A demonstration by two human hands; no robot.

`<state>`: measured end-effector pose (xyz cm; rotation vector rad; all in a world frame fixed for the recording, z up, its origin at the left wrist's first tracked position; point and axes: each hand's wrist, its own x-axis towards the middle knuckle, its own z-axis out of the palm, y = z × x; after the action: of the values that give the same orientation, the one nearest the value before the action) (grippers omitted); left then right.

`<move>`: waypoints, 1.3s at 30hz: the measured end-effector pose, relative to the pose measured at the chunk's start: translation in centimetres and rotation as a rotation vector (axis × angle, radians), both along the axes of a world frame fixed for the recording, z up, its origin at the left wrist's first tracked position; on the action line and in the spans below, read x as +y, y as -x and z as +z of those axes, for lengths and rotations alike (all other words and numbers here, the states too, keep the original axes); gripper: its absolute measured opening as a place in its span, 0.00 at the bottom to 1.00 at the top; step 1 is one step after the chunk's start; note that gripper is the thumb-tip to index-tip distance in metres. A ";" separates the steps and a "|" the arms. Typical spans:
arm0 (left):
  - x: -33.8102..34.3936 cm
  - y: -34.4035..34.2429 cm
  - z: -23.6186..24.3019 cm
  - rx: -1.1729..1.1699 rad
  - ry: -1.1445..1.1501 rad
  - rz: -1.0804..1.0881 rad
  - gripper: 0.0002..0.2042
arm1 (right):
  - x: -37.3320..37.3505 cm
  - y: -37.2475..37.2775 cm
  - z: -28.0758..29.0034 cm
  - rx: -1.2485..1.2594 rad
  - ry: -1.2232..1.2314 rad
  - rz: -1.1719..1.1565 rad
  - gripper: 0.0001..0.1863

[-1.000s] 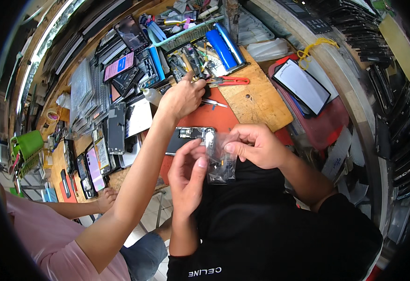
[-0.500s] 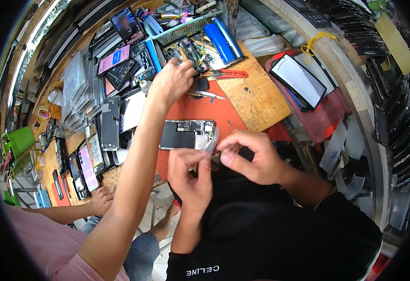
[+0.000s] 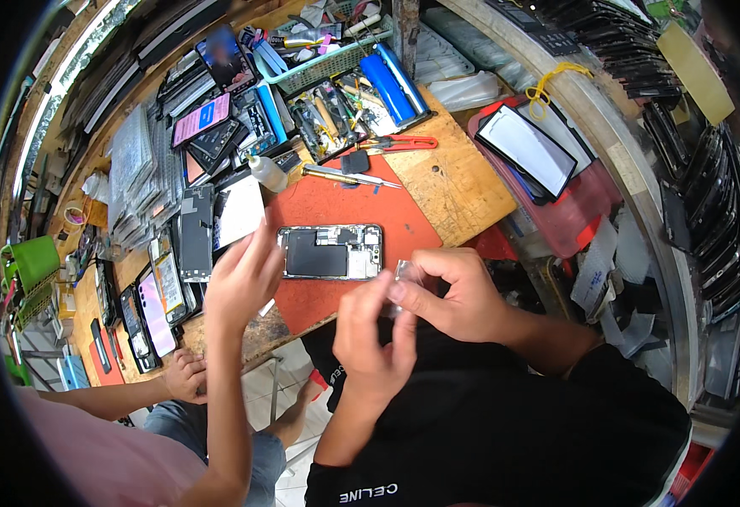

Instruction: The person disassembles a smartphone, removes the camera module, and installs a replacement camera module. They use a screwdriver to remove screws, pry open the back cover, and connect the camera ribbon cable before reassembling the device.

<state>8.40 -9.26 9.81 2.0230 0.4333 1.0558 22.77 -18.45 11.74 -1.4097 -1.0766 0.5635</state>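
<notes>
My left hand (image 3: 374,329) and my right hand (image 3: 450,296) meet low over the front edge of the bench, fingers closed on a small clear plastic bag (image 3: 401,270), which they largely hide. Just beyond them an opened phone (image 3: 317,252), its inside parts showing, lies on the red mat (image 3: 368,204). Tweezers (image 3: 378,182), a small dark block (image 3: 354,160) and red-handled pliers (image 3: 412,142) lie behind it.
A co-worker's hand (image 3: 243,279) is left of the phone, another (image 3: 185,376) at the bench edge. A white bottle (image 3: 268,173), tool trays (image 3: 329,118) and phone piles (image 3: 192,228) crowd the bench. Wooden boards (image 3: 463,194) and phone covers (image 3: 526,152) lie right.
The co-worker's hand has come down from the tool tray to left of the phone. My hands are slightly lower and further right, with the bag more hidden between my fingers.
</notes>
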 end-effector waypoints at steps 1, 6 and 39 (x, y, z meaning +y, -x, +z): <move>0.0 0.0 0.0 -0.033 0.105 -0.007 0.24 | 0.2 0.0 -0.2 0.002 -0.007 0.007 0.08; 1.9 0.6 -1.1 -0.293 0.997 -0.016 0.18 | 0.2 0.8 -1.0 -0.280 -0.048 -0.126 0.13; 3.0 1.4 -2.4 -0.253 0.899 -0.143 0.10 | 2.8 0.2 -3.5 0.030 0.078 -0.006 0.08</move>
<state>7.00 -6.24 7.39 1.0923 0.5010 0.8023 22.61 -15.67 8.25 -1.4669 -1.0356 0.6264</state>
